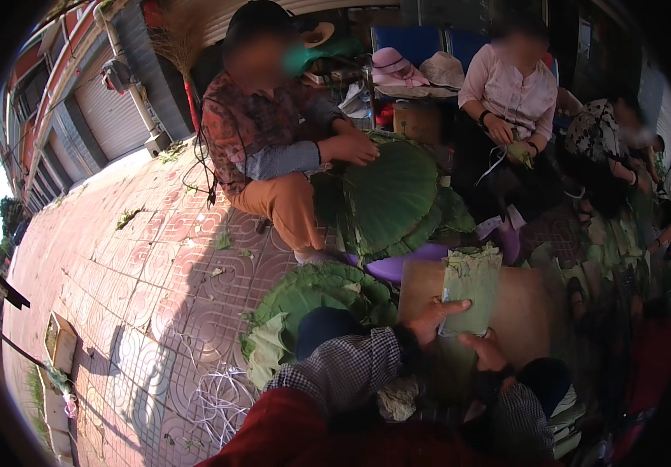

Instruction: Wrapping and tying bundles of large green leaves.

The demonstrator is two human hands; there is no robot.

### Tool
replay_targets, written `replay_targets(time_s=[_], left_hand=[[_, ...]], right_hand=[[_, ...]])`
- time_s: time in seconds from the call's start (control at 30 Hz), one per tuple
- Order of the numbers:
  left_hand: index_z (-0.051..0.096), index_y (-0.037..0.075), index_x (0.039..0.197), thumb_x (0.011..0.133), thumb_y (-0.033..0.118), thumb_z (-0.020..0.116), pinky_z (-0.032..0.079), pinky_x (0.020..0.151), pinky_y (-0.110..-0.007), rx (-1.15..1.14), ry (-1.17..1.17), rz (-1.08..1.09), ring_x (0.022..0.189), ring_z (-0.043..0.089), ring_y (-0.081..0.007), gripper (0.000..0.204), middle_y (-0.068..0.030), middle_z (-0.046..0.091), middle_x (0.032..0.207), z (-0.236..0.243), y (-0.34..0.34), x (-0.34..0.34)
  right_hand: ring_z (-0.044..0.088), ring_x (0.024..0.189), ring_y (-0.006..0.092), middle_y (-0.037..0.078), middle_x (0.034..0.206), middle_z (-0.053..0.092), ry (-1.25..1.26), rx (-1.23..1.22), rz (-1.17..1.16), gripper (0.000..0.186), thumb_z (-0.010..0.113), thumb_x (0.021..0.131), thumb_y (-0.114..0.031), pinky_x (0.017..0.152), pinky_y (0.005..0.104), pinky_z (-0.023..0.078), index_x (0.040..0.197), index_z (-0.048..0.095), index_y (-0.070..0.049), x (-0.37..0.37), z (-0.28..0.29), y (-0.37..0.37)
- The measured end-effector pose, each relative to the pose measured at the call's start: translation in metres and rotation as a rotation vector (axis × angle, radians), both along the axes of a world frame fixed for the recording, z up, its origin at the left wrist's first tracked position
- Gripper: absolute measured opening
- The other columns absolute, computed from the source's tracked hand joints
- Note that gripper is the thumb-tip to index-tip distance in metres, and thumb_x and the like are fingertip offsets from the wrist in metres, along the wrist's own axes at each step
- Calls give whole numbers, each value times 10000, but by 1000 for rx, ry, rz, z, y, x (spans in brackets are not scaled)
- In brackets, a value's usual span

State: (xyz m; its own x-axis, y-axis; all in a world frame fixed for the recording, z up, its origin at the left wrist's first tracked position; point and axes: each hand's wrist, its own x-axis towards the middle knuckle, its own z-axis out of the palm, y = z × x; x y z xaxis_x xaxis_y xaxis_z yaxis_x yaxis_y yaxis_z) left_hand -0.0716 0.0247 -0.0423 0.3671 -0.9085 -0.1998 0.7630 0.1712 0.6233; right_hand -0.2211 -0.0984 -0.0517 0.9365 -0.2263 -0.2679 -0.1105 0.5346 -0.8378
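A flat rectangular bundle of folded green leaves (473, 292) stands over a brown board (534, 307) in front of me. My left hand (433, 317) grips its left edge, thumb laid across its face and fingers behind. My right hand (487, 352) holds its lower right corner, thumb pointing up; most of its fingers are hidden. Beneath the bundle hangs another green leaf piece (457, 362), partly in shadow. To the left of my left forearm lies a pile of big round lotus leaves (320, 292).
Across from me a seated person (265, 132) handles a large lotus leaf (390, 191) above a purple basin (397, 265). Another person (510, 93) sits at the right with a small leafy piece. White string (215, 401) lies tangled on the paving; more leaves (615, 241) are spread at the right.
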Motion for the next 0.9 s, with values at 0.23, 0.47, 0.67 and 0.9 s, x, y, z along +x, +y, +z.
replay_targets(time_s=[0.23,0.47,0.67,0.9], left_hand=[[545,79,1318,899,209,736,516,947,-495,52,7,63,1091,633,-282,479,-96,651,1202,7,-15,17],[580,27,1278,957,341,648,506,980,-495,-33,101,32,1084,634,-310,454,-144,652,1200,33,-41,52],[612,5,1220,985,309,610,535,940,-465,36,21,135,1013,672,-291,384,-135,685,1139,20,-46,45],[556,13,1319,891,287,734,508,980,-396,6,-79,-221,1112,638,-238,539,-114,663,1210,0,-53,-19]], right_hand=[[641,1084,215,117,1205,666,88,-164,125,449,704,884,-80,965,371,502,1297,567,30,-10,-17,-14],[641,1020,168,82,1127,706,215,-631,198,489,778,838,-227,909,318,497,1247,633,-3,-18,6,-20],[637,1020,144,67,1131,711,74,-468,129,445,763,859,-165,914,313,497,1257,638,-11,-31,-35,-27],[662,953,177,84,1055,703,50,-96,-130,322,684,866,-47,848,319,532,1178,652,26,-34,1,-26]])
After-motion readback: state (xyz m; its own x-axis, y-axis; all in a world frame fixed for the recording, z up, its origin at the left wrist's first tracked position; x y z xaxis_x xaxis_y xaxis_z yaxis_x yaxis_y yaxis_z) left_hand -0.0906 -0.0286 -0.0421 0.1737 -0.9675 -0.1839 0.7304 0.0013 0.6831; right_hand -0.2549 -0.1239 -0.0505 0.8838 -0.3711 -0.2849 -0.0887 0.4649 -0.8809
